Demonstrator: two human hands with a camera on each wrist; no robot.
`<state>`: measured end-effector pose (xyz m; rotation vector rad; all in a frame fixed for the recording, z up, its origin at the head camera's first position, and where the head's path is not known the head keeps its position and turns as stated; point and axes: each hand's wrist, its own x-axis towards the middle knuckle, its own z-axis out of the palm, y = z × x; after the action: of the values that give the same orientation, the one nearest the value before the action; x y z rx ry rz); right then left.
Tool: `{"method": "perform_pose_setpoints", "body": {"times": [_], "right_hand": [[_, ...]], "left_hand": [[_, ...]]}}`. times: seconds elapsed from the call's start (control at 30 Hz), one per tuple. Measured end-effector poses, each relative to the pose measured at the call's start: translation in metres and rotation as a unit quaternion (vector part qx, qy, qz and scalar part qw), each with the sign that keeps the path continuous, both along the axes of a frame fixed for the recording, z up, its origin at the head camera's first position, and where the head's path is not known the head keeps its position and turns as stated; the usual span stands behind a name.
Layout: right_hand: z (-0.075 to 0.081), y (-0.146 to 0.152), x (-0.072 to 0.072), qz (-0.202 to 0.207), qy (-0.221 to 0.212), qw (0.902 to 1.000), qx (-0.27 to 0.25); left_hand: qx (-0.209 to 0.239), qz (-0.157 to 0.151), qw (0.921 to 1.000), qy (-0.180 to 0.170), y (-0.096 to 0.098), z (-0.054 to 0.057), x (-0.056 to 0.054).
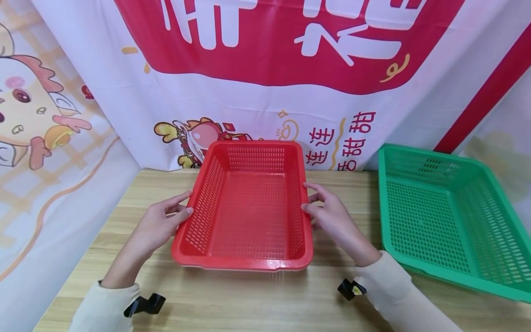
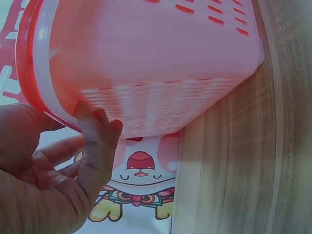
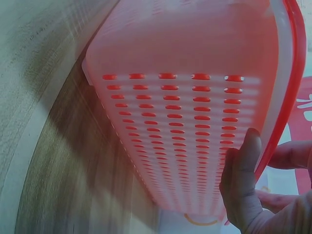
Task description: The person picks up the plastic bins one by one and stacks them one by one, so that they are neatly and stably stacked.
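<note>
A red plastic basket with slotted walls stands on the wooden table in the head view, its inside bare. Below its red rim, the wrist views show a paler pink outer wall with red showing through the slots; it looks like a second basket nested outside. My left hand holds the left rim, thumb on top, and its fingertips touch the outer wall underneath. On the opposite side, my right hand grips the right rim the same way, with fingers against the slotted wall.
A green slotted basket stands at the right of the table. Behind the wooden table hangs a printed red and white cloth, and another patterned cloth hangs along the left side.
</note>
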<state>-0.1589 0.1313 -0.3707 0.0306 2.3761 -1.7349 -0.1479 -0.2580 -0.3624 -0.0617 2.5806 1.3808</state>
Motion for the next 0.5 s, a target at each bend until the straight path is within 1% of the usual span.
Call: {"method": "perform_pose_setpoints", "body": {"times": [0.23, 0.37, 0.5], "right_hand": [[0.003, 0.001, 0.004, 0.011, 0.0, 0.9999, 0.012], [0.008, 0.004, 0.008, 0.015, 0.008, 0.9992, 0.035], [0.012, 0.009, 0.012, 0.011, 0.018, 0.9974, 0.069]], "left_hand": [[-0.015, -0.005, 0.9998, 0.015, 0.001, 0.002, 0.004], [-0.031, -0.008, 0.9988, 0.036, 0.008, 0.008, 0.011], [-0.062, -0.017, 0.9958, 0.066, 0.017, 0.015, 0.018]]}}
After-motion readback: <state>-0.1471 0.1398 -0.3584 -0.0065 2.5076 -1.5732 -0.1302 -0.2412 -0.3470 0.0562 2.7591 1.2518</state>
